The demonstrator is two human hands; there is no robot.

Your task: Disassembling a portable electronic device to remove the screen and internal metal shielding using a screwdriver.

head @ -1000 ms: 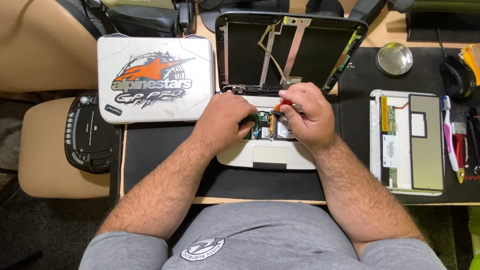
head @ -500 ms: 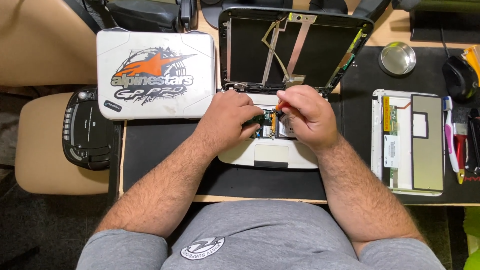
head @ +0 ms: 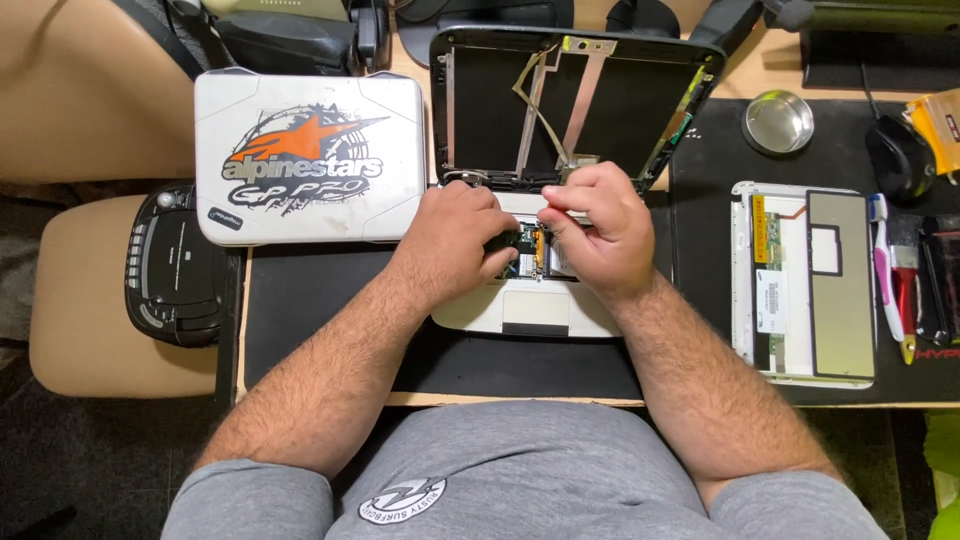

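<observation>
Round metal dish (head: 778,122) — contents unclear.

The desk (head: 330,350) carries 1 opened laptop (head: 520,310), 1 white case (head: 310,155), 1 screen panel (head: 805,285), 1 metal dish (head: 778,121), 1 mouse (head: 898,158); 2 hands work there.

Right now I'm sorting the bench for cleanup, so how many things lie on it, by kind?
Opened small laptops: 1
Closed white cases: 1
Removed screen panels: 1
Round metal dishes: 1
Computer mice: 1
Brushes: 2
Total: 7
</observation>
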